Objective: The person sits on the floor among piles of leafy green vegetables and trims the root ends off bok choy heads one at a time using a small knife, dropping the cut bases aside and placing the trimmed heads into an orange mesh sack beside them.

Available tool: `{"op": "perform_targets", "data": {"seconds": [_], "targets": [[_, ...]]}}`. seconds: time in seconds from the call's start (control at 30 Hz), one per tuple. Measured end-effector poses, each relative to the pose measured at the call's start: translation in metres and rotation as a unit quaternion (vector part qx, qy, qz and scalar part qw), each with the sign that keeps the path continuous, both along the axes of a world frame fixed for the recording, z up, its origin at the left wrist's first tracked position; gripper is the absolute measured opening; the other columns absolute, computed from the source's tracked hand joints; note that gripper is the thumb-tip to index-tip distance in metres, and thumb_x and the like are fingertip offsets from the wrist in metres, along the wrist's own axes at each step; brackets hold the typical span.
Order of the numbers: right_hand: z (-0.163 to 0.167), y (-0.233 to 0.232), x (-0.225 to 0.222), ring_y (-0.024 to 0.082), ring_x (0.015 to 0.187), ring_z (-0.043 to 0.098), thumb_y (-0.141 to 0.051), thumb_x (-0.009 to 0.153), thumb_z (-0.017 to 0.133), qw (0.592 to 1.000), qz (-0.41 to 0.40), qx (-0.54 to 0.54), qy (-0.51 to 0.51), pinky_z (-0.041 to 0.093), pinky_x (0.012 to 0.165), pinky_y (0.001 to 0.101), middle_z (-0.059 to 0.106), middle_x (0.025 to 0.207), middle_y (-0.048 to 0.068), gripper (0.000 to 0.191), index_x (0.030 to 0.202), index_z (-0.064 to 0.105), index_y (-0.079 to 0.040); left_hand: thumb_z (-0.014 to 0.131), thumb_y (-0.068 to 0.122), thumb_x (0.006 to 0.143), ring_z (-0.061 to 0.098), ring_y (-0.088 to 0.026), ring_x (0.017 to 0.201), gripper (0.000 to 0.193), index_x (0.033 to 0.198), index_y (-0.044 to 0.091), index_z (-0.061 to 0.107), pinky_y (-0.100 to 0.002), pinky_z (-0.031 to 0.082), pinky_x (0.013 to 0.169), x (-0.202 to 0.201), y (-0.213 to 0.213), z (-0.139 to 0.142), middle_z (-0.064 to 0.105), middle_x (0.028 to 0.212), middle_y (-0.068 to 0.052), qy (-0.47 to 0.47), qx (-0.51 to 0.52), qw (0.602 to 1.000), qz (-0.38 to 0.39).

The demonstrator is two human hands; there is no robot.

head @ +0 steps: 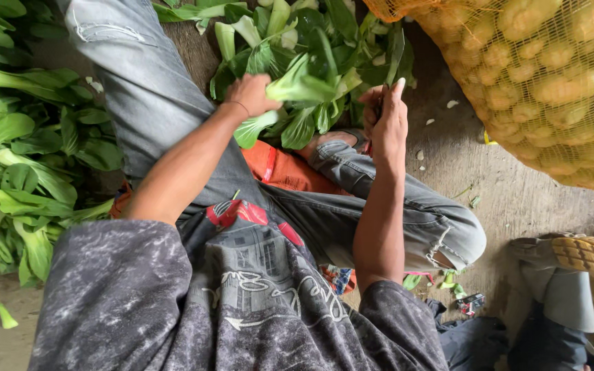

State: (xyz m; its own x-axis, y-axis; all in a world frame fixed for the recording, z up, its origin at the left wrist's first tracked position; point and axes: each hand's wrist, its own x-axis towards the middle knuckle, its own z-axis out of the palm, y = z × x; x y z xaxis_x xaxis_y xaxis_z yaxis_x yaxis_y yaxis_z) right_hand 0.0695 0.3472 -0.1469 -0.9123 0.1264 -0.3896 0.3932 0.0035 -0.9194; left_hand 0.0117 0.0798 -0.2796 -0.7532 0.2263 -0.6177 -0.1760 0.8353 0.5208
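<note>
A head of bok choy [290, 103] is gripped at its pale stalk end by the left hand [252, 93], fingers curled shut around the base; its green leaves fan out rightward and up. The plant is held above the lap, just in front of a loose heap of bok choy [297, 34] on the ground beyond the knees.

The right hand [386, 120] is raised beside the leaves, fingers folded closed. Something thin appears to be pinched in it, but what it is cannot be told. A dark leaf [394, 48] stands just above the fingertips.

A second pile of greens [22, 151] is spread on the left. A yellow mesh sack of potatoes [551, 82] is seen at upper right, well apart from both hands. An orange cloth [280, 168] is tucked between the legs. Leaf scraps [448, 280] are scattered on the concrete floor [489, 192].
</note>
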Motion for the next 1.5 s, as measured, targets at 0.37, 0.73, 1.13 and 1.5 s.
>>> {"op": "perform_targets", "data": {"seconds": [0.37,0.73,1.13,1.5], "targets": [[-0.009,-0.023,0.006,0.005,0.056,0.029,-0.05,0.113,0.032,0.992,0.111,0.053,0.017,0.023,0.051,0.026,0.036,0.063,-0.007,0.062,0.092,0.067,-0.003,0.079,0.027,0.087,0.06,-0.036,0.124,0.041,0.111,0.003,0.055,-0.047,0.052,0.104,-0.01,-0.007,0.069,0.062,0.129,-0.022,0.534,0.36,0.761,0.073],[0.011,-0.055,0.008,0.026,0.06,0.056,-0.045,0.111,0.047,0.911,0.239,0.317,0.108,0.043,0.059,0.0394,0.056,0.068,0.013,0.05,0.094,0.065,-0.002,0.056,0.062,0.101,0.069,-0.01,0.094,0.063,0.132,0.007,0.053,-0.026,0.057,0.087,0.02,-0.008,0.048,0.066,0.104,-0.004,-0.082,0.652,0.737,0.16],[0.031,-0.061,0.006,0.039,0.071,0.065,-0.042,0.106,0.059,0.871,0.257,0.378,0.177,0.049,0.062,0.0463,0.066,0.081,0.016,0.037,0.098,0.067,-0.006,0.074,0.02,0.103,0.071,-0.009,0.087,0.03,0.123,0.002,0.063,-0.027,0.06,0.078,0.021,-0.002,0.053,0.074,0.106,-0.003,-0.052,0.638,0.768,0.03],[0.032,-0.058,0.007,0.037,0.073,0.065,-0.045,0.107,0.058,0.855,0.271,0.404,0.18,0.049,0.062,0.0466,0.065,0.08,0.013,0.04,0.097,0.066,-0.007,0.078,0.018,0.1,0.068,-0.006,0.094,0.028,0.122,0.001,0.073,-0.023,0.057,0.083,0.02,-0.007,0.056,0.075,0.104,-0.001,-0.023,0.599,0.8,0.01]]}}
